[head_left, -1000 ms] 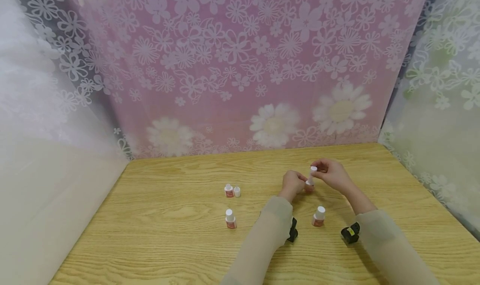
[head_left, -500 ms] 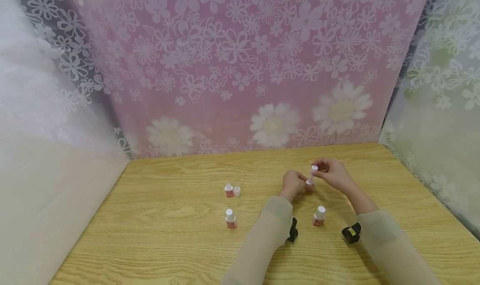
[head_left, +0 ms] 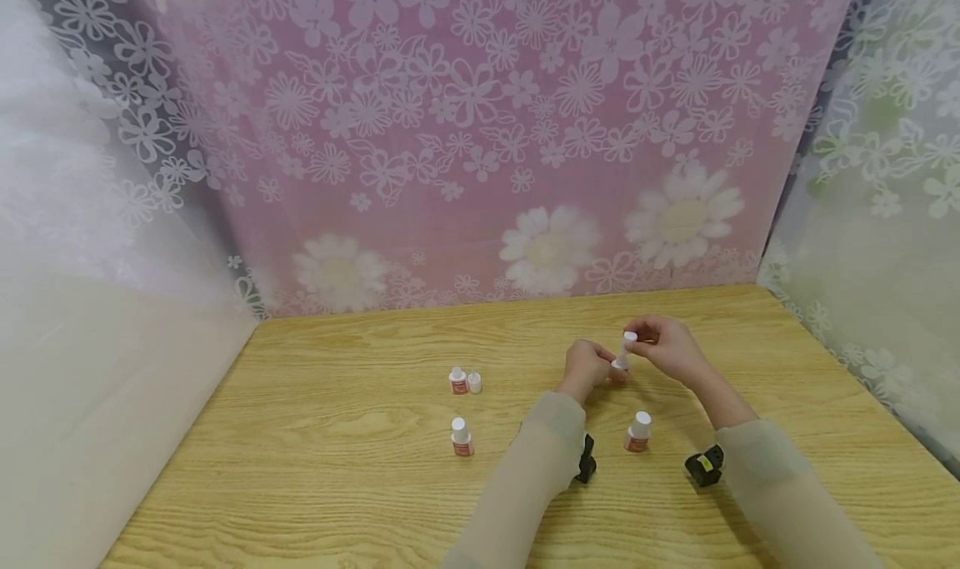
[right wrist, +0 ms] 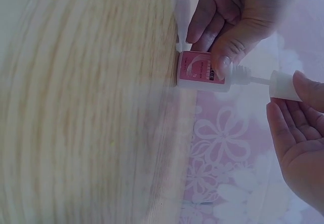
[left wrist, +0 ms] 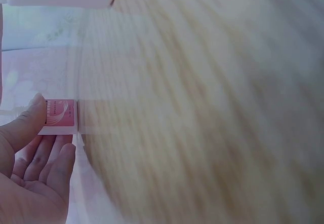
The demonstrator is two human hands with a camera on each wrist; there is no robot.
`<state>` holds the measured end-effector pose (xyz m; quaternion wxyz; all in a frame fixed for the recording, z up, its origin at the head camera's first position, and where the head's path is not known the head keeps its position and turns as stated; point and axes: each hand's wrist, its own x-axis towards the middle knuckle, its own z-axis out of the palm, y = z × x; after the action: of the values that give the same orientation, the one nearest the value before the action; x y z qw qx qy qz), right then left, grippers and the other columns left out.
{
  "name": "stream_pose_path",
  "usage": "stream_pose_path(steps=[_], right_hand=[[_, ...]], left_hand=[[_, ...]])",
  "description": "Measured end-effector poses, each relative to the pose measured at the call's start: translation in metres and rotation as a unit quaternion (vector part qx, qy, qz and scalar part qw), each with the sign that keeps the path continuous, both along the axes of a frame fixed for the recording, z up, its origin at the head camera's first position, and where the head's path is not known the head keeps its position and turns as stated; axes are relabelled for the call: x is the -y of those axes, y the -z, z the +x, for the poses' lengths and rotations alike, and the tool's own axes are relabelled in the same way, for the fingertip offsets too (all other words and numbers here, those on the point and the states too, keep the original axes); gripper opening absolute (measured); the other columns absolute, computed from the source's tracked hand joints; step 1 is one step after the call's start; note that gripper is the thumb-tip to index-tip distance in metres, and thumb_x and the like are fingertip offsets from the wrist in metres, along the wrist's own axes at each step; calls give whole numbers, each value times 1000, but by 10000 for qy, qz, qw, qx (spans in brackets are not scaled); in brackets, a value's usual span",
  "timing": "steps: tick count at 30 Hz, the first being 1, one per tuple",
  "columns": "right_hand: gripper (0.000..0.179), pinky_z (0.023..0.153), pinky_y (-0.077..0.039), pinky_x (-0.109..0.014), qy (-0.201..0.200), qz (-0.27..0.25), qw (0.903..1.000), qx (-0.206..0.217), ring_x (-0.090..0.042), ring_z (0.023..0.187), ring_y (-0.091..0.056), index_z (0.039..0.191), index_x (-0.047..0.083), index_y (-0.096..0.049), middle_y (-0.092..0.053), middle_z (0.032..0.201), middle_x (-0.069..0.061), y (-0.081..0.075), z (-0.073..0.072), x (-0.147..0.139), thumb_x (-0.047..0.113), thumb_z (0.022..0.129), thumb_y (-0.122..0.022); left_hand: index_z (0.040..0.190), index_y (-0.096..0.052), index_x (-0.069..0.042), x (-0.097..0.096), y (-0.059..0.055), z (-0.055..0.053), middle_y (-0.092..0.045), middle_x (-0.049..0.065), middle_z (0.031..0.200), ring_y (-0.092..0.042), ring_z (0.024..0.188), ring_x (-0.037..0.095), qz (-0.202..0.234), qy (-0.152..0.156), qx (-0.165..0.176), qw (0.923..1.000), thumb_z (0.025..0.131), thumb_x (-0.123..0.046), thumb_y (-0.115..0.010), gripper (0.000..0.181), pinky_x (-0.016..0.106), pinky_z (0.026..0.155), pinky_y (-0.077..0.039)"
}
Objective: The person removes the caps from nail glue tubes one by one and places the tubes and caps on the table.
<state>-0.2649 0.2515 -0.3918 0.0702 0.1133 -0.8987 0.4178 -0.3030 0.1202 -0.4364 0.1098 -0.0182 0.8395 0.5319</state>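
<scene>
Two hands at a small upright bottle on the wood-grained worktop (head_left: pixel 315 469). The left hand (head_left: pixel 587 367), thumb and fingers closed on its sides, grips the pink-labelled bottle (right wrist: pixel 197 69) at the worktop's far right; the right hand (head_left: pixel 665 348), thumb and fingers drawn together, pinches a white cap (right wrist: pixel 283 85) above the neck, its thin stem (right wrist: pixel 259 80) spanning the gap between. Nearer the person stands a capped bottle (head_left: pixel 637 436); to the left, an uncapped bottle (head_left: pixel 458 384) with a loose cap (head_left: pixel 474 384) just beside it, and a second capped bottle (head_left: pixel 462 441) in front
</scene>
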Motion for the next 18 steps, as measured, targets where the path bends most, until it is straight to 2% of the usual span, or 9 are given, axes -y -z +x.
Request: stream_pose_path(steps=[7,13,18], right_hand=[[21,73,-46,-42,23,14,10000,-27,-34,92,-55,101,-5,-56,-58,96,-19,2,1,0,8,85,-59],[22,72,-46,-42,-9,59,10000,-25,-34,91,-55,101,-5,-56,-58,94,-18,3,0,-2,9,85,-60],[21,73,-46,-42,-20,40,10000,-20,-34,91,-55,101,-5,-56,-58,95,-18,3,-2,-3,7,85,-59]], left_hand=[[62,-65,-11,0,1,1,-55,-5,67,-49,65,10,-30,20,-27,10000,57,-9,-83,19,27,62,-43],[61,-65,-10,2,0,1,-55,-6,65,-48,64,9,-64,82,-241,9997,55,-10,-84,20,25,60,-42],[61,-66,-10,2,0,0,-56,-5,67,-49,66,10,-48,72,-197,9998,55,-9,-84,19,26,62,-43]])
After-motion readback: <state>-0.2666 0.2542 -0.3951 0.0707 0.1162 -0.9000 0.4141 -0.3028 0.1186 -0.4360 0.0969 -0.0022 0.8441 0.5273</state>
